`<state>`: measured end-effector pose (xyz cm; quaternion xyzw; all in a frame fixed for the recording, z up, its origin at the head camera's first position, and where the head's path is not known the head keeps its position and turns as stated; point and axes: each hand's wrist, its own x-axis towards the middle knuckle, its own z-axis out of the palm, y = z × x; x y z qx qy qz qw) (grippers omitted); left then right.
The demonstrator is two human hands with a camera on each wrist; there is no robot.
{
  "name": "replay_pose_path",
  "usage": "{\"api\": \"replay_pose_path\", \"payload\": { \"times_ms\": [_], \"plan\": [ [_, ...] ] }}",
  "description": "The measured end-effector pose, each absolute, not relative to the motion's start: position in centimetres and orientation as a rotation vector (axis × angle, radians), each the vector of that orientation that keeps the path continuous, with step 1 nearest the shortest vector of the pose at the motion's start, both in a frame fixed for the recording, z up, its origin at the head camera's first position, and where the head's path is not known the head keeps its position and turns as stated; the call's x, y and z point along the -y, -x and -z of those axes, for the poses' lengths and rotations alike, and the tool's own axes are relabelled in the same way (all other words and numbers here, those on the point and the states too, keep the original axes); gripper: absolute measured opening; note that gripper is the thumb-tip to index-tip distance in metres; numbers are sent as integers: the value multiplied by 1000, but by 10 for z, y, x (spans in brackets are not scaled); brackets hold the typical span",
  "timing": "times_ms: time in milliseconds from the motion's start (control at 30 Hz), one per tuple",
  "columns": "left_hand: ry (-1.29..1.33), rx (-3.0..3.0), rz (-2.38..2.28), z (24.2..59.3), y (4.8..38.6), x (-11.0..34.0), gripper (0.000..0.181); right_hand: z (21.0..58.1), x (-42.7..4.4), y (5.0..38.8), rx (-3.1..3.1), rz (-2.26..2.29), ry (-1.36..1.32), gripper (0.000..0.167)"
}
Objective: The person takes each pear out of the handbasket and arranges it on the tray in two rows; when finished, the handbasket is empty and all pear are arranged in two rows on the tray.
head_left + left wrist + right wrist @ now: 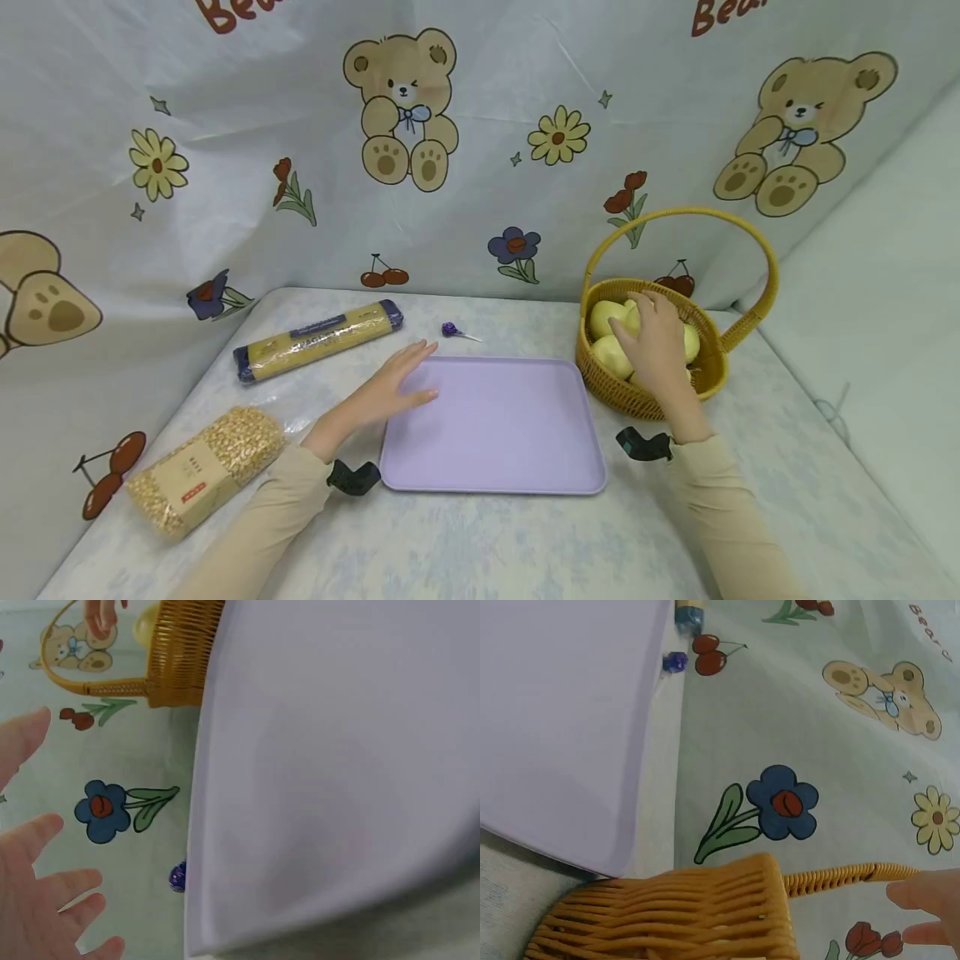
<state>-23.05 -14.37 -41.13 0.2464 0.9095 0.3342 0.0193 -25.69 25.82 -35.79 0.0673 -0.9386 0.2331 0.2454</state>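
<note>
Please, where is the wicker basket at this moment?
In the head view, the wicker basket stands right of the purple tray, under the right hand.

From above the near side of the pale marbled table, the head camera looks forward and down, taking in all of the lilac rectangular tray and golden-brown woven wicker basket before a white printed cloth. The left wrist camera, rolled sideways, faces that cloth from very near the tray, which fills its right side. The right wrist camera, rolled the opposite way, faces it from close by the basket's wall, both sharing tray, basket and a blue-petalled printed flower.
</note>
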Motion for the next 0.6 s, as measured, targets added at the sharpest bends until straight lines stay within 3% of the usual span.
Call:
{"api": "replay_pose_path", "payload": {
  "times_ms": [333, 600],
  "plan": [
    [-658, -2731, -1307, 451, 238, 154, 77, 353, -297, 273, 2586, -1039, -104, 59],
    [-627, -2629, -1622, 473, 247, 161, 65, 362, -314, 282, 2635, -1124, -105, 69]
  ]
}}
